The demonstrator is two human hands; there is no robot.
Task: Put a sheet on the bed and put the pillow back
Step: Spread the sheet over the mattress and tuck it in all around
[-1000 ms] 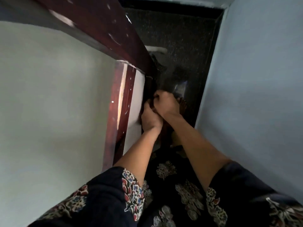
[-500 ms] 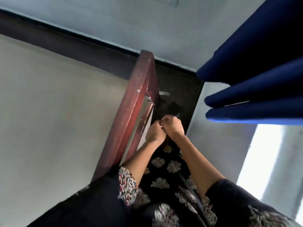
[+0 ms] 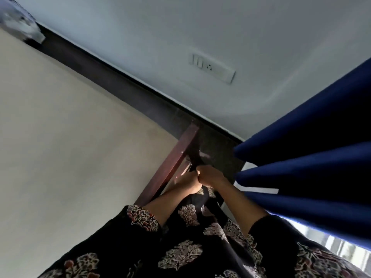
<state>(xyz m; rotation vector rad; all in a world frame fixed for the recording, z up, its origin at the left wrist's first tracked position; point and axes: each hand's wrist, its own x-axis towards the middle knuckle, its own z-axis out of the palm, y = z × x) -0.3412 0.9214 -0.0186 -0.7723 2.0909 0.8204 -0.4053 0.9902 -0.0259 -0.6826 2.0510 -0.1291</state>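
Left hand (image 3: 188,182) and right hand (image 3: 210,175) stay pressed together, fingers curled; contents hidden. Only the view has lifted. Sheet (image 3: 70,137) lies flat left of them, beyond the frame (image 3: 172,163): corner tuck likely unfinished.

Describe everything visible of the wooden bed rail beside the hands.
The wooden rail is dark reddish-brown and glossy, a straight board running diagonally along the edge of the pale bed surface towards the wall. The left hand and right hand bunch together, curled, at its outer side; what they hold is hidden.
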